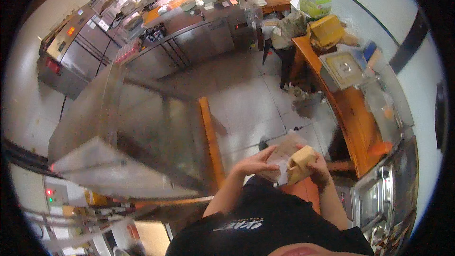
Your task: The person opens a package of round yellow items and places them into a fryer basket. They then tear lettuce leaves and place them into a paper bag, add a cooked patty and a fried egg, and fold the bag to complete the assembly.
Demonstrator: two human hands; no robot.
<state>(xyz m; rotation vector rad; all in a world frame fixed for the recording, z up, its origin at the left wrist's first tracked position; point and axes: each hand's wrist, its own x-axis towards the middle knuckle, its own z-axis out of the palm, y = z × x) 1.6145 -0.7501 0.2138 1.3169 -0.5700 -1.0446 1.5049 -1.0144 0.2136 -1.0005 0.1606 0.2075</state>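
Close in front of my body, my left hand (256,162) is closed on a thin, see-through plastic bag (286,150). My right hand (321,169) grips a tan, boxy packet (298,167), with its fingers wrapped round the right side. The packet looks like folded brown paper, and a darker fold or opening shows on its left face. Bag and packet are side by side and seem to touch. Whether the packet is partly inside the bag I cannot tell. What is in the packet is hidden.
To the right runs a wooden table (358,121) with a steel pan lid (349,69) and a yellow bag (326,31) on it. A large steel unit (156,128) with a wooden edge (211,137) stands at left. Steel counters (199,40) line the far side, beyond the tiled floor (246,104).
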